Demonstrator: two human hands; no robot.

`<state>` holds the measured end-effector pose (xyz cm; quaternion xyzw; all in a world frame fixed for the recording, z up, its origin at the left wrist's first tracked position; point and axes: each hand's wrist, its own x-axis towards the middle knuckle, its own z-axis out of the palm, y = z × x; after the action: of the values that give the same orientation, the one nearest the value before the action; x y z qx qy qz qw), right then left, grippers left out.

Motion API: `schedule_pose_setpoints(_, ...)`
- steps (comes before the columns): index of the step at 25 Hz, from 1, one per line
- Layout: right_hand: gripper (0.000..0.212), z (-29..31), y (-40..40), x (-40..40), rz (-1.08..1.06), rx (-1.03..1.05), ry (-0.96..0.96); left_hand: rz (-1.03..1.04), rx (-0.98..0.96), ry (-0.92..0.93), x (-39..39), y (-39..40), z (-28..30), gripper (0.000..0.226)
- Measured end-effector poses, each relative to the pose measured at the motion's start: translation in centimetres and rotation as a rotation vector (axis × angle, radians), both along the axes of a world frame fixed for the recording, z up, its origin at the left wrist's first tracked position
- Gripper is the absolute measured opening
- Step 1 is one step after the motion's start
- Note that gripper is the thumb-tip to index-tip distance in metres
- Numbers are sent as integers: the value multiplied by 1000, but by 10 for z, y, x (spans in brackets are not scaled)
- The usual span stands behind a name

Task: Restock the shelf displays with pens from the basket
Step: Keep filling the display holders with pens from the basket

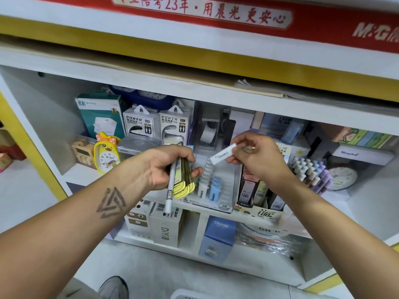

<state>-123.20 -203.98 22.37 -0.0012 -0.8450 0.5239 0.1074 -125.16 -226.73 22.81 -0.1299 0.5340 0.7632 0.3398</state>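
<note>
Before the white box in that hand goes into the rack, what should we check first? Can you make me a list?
1. Right hand has the white box pinched firmly: ok.
2. Clear display rack sits right below the box: ok.
3. Row of matching white boxes in the rack has room for one more: cannot tell, the hands hide part of it.
4. Left hand keeps hold of the yellow packs and white pen: ok.
5. White pen pointing safely: not ok, it sticks far down out of the fist and could slip.
6. Box label faces the right way: cannot tell.
</note>
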Motion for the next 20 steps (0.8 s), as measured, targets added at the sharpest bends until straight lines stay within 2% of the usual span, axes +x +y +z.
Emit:
schedule_pose_setpoints(3, 16, -5, -1, -15, -81, 609, 183, -21, -7, -5, 1, -7, 0, 8)
schedule_pose_setpoints(4, 16, -7, -4, -21, -73, 741, 211, -30, -7, -6, 2, -9, -1, 9)
schedule_pose_setpoints(6, 12, -12, -12, -33, -51, 872, 186, -51, -15, -6, 2, -14, -2, 9)
schedule_pose_setpoints(20, 11, -21, -34, -73, 98, 922, 44, -84, -70, 13, 1, -26, -3, 1)
